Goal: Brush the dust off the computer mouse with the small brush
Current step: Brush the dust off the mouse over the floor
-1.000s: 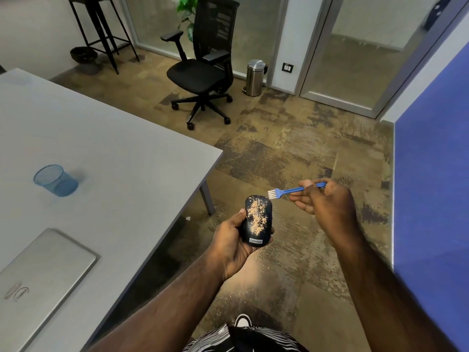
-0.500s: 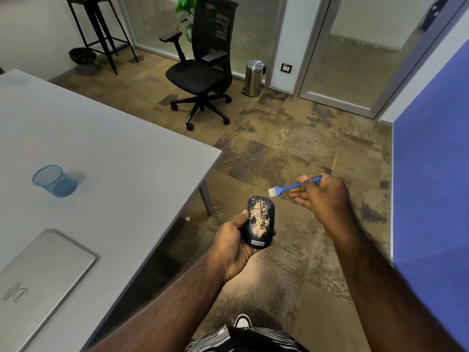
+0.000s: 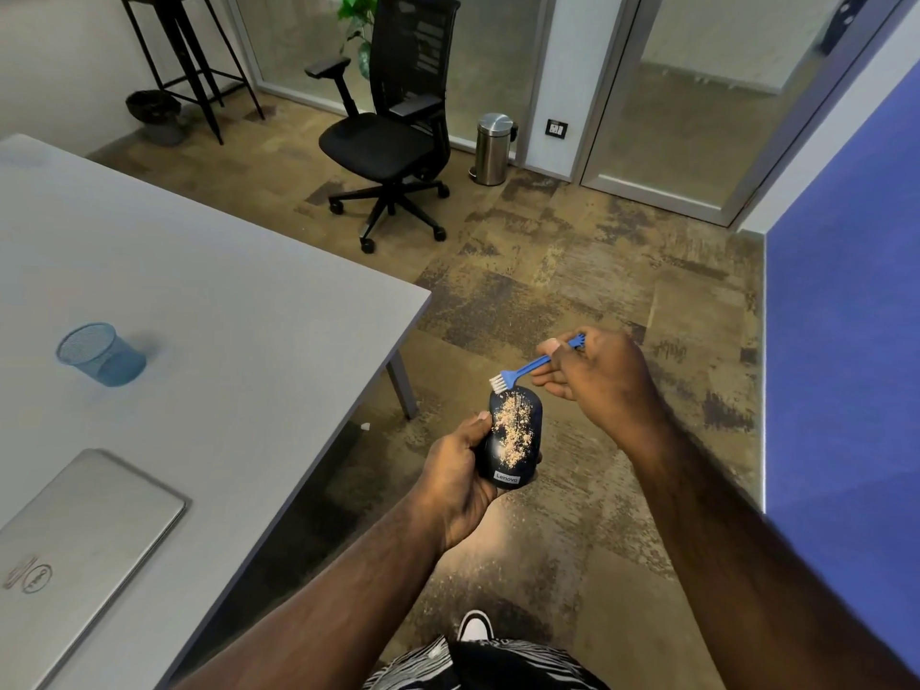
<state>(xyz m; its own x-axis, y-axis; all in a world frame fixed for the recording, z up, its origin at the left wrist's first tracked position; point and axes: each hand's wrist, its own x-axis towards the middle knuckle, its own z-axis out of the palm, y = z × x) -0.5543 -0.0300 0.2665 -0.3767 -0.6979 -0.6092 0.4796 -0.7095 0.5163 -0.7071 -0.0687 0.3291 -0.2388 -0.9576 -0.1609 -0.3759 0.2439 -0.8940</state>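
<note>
Two hands work over the floor, beside the gray table (image 3: 209,301). The left hand (image 3: 460,483) grips the dusty mouse (image 3: 513,435), its long side running from 6 to 12 o'clock. The right hand (image 3: 605,378) pinches the small blue brush (image 3: 527,367), bristles pointing to 8 o'clock, touching the mouse's far end.

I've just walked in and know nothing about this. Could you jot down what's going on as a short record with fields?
setting: office room, carpeted floor
left hand: holds the computer mouse over the floor, beside the table
mouse state: tan dust spread along its top
right hand: holds the small brush by its blue handle
brush position: bristles at the mouse's far end
on table: blue mesh cup, closed laptop
background: office chair, steel bin
</note>
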